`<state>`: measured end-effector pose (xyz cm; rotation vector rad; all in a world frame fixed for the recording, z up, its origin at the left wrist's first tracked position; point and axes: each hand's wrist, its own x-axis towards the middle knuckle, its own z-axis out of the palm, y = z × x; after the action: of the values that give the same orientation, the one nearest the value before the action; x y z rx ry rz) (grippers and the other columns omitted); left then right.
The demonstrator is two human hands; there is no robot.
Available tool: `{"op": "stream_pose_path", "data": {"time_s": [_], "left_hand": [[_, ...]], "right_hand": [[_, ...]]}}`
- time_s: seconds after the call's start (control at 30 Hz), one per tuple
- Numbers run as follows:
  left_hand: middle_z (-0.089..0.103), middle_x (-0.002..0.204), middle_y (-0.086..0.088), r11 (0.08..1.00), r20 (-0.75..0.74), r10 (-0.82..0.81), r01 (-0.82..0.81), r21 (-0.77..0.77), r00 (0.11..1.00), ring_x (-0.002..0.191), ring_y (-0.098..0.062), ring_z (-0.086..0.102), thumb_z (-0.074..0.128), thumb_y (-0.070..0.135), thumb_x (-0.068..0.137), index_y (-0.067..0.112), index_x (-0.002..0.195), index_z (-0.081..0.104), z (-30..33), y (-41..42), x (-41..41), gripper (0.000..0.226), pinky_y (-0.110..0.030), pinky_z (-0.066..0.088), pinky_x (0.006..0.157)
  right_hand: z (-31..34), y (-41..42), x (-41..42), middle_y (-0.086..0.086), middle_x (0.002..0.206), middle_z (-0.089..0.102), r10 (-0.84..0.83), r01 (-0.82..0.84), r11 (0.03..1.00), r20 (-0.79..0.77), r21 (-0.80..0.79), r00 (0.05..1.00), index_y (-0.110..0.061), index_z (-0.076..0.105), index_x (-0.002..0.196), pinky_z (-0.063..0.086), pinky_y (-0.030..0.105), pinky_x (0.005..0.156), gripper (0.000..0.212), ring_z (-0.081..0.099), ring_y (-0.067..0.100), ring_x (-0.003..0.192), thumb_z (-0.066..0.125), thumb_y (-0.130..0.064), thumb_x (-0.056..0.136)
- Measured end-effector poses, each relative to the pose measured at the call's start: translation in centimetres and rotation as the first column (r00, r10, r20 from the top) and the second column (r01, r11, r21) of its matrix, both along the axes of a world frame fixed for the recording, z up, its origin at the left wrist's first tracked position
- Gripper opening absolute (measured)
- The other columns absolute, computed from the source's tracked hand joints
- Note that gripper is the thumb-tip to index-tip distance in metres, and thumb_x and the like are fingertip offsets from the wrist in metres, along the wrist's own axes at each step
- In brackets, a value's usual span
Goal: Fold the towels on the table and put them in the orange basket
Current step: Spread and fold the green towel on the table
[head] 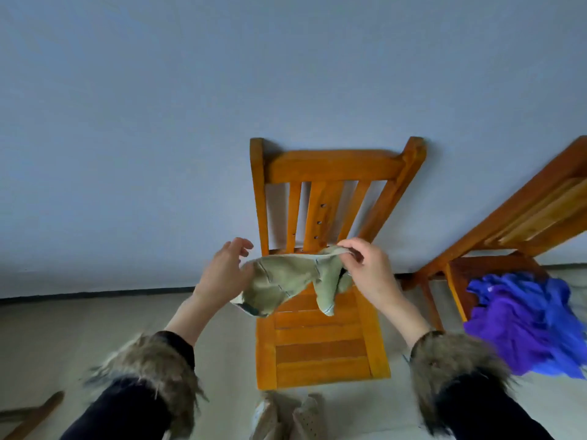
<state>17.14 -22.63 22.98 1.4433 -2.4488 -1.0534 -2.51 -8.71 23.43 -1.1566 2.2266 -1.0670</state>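
Note:
A pale green towel [286,281] hangs crumpled in the air above the seat of an orange wooden chair [320,344]. My right hand [368,268] pinches its upper right edge between thumb and fingers. My left hand [224,271] sits against the towel's left end, palm against the cloth, fingers loosely curled above it. Two corners of the towel dangle down toward the seat. No orange basket is in view.
A second wooden chair [508,236] stands at the right with a purple cloth [527,325] heaped on it. A pale wall rises behind. Light shoes [286,414] show at the bottom, and a wooden piece [28,414] lies at bottom left.

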Motion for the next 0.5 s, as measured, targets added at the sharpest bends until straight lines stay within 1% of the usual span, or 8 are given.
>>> {"op": "stream_pose_path", "data": {"time_s": [0.07, 0.1, 0.17, 0.23, 0.3, 0.37, 0.43, 0.5], "left_hand": [[0.049, 0.128, 0.0, 0.989, -0.042, -0.146, 0.145, -0.011, 0.988, 0.113, -0.018, 0.049, 0.063, 0.03, 0.085, 0.021, 0.133, 0.043, 2.9, 1.2, 0.0, 0.052, -0.035, 0.043, 0.097], [0.048, 0.128, 0.002, 0.981, -0.085, -0.196, 0.195, -0.024, 0.977, 0.115, -0.016, 0.048, 0.065, 0.035, 0.083, 0.024, 0.134, 0.042, 4.4, 1.8, -0.2, 0.057, -0.035, 0.042, 0.099], [0.056, 0.116, 0.004, 0.968, -0.184, -0.245, 0.23, -0.101, 0.952, 0.107, -0.011, 0.051, 0.066, 0.035, 0.083, 0.025, 0.126, 0.05, 7.0, 3.1, -0.5, 0.047, -0.03, 0.043, 0.095], [0.062, 0.096, 0.006, 0.971, -0.282, -0.199, 0.149, -0.189, 0.939, 0.091, -0.009, 0.057, 0.063, 0.024, 0.086, 0.02, 0.109, 0.061, 9.2, 4.1, 0.0, 0.024, -0.024, 0.047, 0.086], [0.064, 0.086, 0.007, 0.96, -0.348, -0.121, 0.02, -0.279, 0.93, 0.082, -0.01, 0.061, 0.06, 0.016, 0.088, 0.016, 0.096, 0.066, 10.7, 4.7, 1.3, 0.01, -0.022, 0.049, 0.08], [0.066, 0.088, 0.007, 0.934, -0.36, -0.086, -0.05, -0.353, 0.929, 0.08, -0.008, 0.06, 0.062, 0.021, 0.087, 0.016, 0.094, 0.066, 11.5, 5.6, 3.1, 0.01, -0.024, 0.048, 0.079], [0.066, 0.092, 0.008, 0.942, -0.405, -0.055, -0.087, -0.324, 0.913, 0.08, -0.005, 0.061, 0.066, 0.03, 0.084, 0.019, 0.098, 0.065, 12.0, 7.3, 4.7, 0.019, -0.019, 0.047, 0.078], [0.066, 0.088, 0.011, 0.949, -0.471, 0.016, -0.162, -0.27, 0.882, 0.079, -0.003, 0.061, 0.067, 0.03, 0.082, 0.021, 0.095, 0.065, 12.3, 9.4, 6.0, 0.016, -0.014, 0.046, 0.077]], "right_hand": [[3.8, -1.0, 1.6, -0.002, 0.095, 0.064, 0.134, -0.136, 0.99, -0.044, -0.036, 0.99, -0.008, 0.069, 0.101, 0.036, 0.0, 0.074, 0.019, 0.056, 0.007, 0.089, 0.056, -0.003, 0.088], [5.5, -1.5, 2.4, -0.003, 0.093, 0.063, 0.192, -0.195, 0.98, -0.067, -0.045, 0.979, -0.008, 0.069, 0.1, 0.035, -0.002, 0.074, 0.018, 0.055, 0.006, 0.088, 0.057, -0.004, 0.087], [8.4, -2.2, 3.8, -0.007, 0.089, 0.062, 0.254, -0.264, 0.961, -0.113, -0.082, 0.961, -0.01, 0.071, 0.098, 0.037, 0.0, 0.073, 0.017, 0.055, 0.004, 0.084, 0.059, -0.006, 0.087], [10.8, -2.5, 4.9, -0.011, 0.087, 0.063, 0.266, -0.283, 0.95, -0.129, -0.131, 0.955, -0.013, 0.071, 0.095, 0.039, 0.002, 0.071, 0.014, 0.056, 0.0, 0.079, 0.061, -0.01, 0.087], [12.7, -2.3, 5.6, -0.012, 0.084, 0.063, 0.269, -0.288, 0.941, -0.125, -0.176, 0.955, -0.015, 0.07, 0.093, 0.041, 0.003, 0.068, 0.011, 0.056, -0.004, 0.076, 0.062, -0.013, 0.087], [14.2, -1.9, 6.3, -0.014, 0.08, 0.062, 0.295, -0.316, 0.927, -0.127, -0.202, 0.947, -0.016, 0.069, 0.09, 0.042, 0.006, 0.065, 0.008, 0.055, -0.004, 0.073, 0.062, -0.013, 0.087], [15.2, -1.4, 7.6, -0.015, 0.076, 0.061, 0.357, -0.38, 0.904, -0.145, -0.195, 0.923, -0.016, 0.069, 0.087, 0.043, 0.009, 0.065, 0.006, 0.055, -0.004, 0.07, 0.063, -0.014, 0.086], [15.7, -1.0, 9.4, -0.014, 0.075, 0.062, 0.418, -0.439, 0.877, -0.139, -0.195, 0.898, -0.014, 0.07, 0.087, 0.043, 0.008, 0.064, 0.007, 0.056, -0.004, 0.07, 0.064, -0.014, 0.085]]}}
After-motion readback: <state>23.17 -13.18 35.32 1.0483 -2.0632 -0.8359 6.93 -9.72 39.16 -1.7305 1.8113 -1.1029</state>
